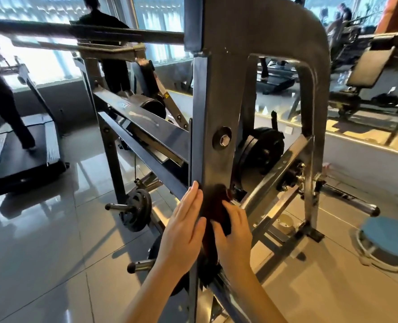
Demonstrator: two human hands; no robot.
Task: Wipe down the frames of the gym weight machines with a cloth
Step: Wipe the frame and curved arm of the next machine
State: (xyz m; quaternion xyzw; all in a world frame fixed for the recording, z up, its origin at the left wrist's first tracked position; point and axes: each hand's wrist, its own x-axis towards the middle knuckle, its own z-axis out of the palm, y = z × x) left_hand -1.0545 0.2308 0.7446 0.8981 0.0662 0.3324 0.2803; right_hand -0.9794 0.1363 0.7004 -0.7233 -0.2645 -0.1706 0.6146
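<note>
A grey steel weight machine frame [216,101] stands right in front of me, its wide upright post running down the middle. A dark cloth [214,206] lies against the lower part of that post. My left hand [184,227] is flat with straight fingers, pressing on the left edge of the post and the cloth. My right hand [234,231] rests on the cloth with its fingers curled over it, pinning it to the post. Part of the cloth is hidden between my hands.
Black weight plates [261,155] hang behind the post, smaller plates [138,207] low on the left. A chrome peg [352,199] sticks out to the right. A blue round stool [389,241] stands right. A person walks on a treadmill [18,157] at left. Glossy tile floor [42,252].
</note>
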